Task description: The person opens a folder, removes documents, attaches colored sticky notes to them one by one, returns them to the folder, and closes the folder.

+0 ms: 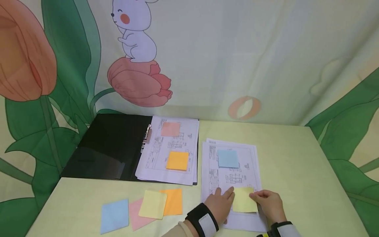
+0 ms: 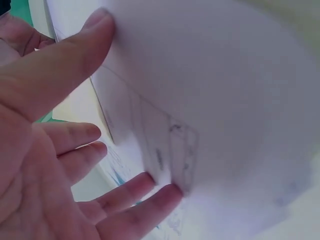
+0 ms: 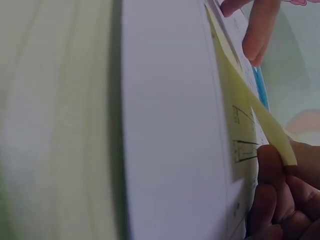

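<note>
My right hand (image 1: 270,204) pinches the right edge of a yellow sticky note (image 1: 245,201) between thumb and fingers. In the right wrist view this edge of the note (image 3: 272,127) is lifted off the printed sheet, and its far end lies close to the paper. My left hand (image 1: 218,208) rests on the sheets (image 1: 247,223) just left of the note, fingers spread and fairly straight, their tips touching the printed lines in the left wrist view. Higher on the same sheets, which bear technical drawings, sits a blue sticky note (image 1: 228,158).
A black clip folder (image 1: 106,148) lies open at the back left, holding drawings (image 1: 154,164) with a pink note (image 1: 170,129) and an orange note (image 1: 177,160). Loose blue (image 1: 114,215), pink (image 1: 136,219), yellow (image 1: 153,204) and orange (image 1: 175,202) notes lie at the front left.
</note>
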`<state>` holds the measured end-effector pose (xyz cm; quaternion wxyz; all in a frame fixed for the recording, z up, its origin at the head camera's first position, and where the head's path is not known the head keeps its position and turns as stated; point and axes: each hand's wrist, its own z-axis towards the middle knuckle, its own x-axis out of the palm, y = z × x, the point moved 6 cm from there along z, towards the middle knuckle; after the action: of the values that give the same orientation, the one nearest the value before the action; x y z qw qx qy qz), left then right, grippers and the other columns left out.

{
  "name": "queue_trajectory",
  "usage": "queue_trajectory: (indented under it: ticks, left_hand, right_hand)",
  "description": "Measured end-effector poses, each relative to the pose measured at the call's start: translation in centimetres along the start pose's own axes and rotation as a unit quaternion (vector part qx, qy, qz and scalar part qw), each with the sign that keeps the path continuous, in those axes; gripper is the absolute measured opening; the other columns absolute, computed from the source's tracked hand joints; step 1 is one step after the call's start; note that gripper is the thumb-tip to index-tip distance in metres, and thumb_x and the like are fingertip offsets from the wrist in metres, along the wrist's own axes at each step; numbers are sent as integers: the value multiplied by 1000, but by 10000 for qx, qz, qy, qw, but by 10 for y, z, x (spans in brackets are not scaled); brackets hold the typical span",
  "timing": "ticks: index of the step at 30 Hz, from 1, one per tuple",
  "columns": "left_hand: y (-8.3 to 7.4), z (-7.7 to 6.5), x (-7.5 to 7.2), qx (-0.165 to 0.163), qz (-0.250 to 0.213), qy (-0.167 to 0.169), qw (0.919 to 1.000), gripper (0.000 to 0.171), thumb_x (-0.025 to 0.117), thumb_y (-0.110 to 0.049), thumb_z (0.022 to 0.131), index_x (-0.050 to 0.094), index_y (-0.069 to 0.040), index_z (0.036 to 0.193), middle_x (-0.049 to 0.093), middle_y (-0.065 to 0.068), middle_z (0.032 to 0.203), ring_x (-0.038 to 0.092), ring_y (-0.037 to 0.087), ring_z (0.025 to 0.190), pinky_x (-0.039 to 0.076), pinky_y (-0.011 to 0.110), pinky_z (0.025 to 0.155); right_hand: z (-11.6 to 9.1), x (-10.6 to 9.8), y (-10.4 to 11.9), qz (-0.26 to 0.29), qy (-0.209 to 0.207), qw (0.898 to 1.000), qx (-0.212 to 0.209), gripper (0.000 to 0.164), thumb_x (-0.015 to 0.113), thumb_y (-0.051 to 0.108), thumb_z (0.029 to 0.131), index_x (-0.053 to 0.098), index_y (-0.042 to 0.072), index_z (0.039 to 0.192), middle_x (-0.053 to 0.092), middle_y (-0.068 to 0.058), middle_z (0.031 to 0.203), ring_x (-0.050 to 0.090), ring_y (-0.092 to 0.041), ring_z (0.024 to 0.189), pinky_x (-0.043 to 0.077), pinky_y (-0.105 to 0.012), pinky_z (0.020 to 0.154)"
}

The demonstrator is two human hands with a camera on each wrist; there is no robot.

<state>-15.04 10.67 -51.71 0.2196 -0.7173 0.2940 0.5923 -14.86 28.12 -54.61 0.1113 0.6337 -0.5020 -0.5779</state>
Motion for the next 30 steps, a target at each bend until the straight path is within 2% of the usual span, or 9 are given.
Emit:
queue_trajectory:
  ticks: [6,15,25,28,30]
  left_hand:
    - [-4,4,-2,-159,160,171,9996,89,84,-37,61,44,-22,138,34,-10,145,46,18,96,47,25,50]
    - [-3,6,-4,-135,202,236,9994,87,83,-38,61,45,-21,138,37,-10,143,46,18,94,47,25,51]
    - [-4,8,-3,-240,381,476,9979,84,82,-40,64,44,-26,138,35,-15,143,44,17,98,47,24,51]
    - [-5,9,-4,-273,496,495,9972,82,82,-41,64,45,-28,137,36,-16,142,43,17,99,46,24,50]
    - [-5,9,-5,-273,551,504,9968,84,82,-42,63,46,-28,137,36,-16,142,43,17,99,46,24,49]
  right_hand:
    - [1,0,-2,-35,19,9999,-117,22,73,20,80,68,-1,83,62,-4,70,51,-19,67,39,-29,56]
    - [4,0,-4,-78,46,9999,-115,23,72,20,81,68,-2,86,64,-5,73,53,-19,67,41,-28,56]
    - [2,2,0,-243,-71,9995,-167,18,74,18,79,69,1,80,63,-4,71,51,-20,66,38,-29,55]
    - [2,4,3,-496,-97,9983,-282,16,73,16,78,68,1,78,60,-4,68,50,-19,63,37,-28,53]
    - [0,5,8,-921,-149,9941,-550,19,73,16,78,64,0,80,57,-4,66,48,-18,60,36,-28,51]
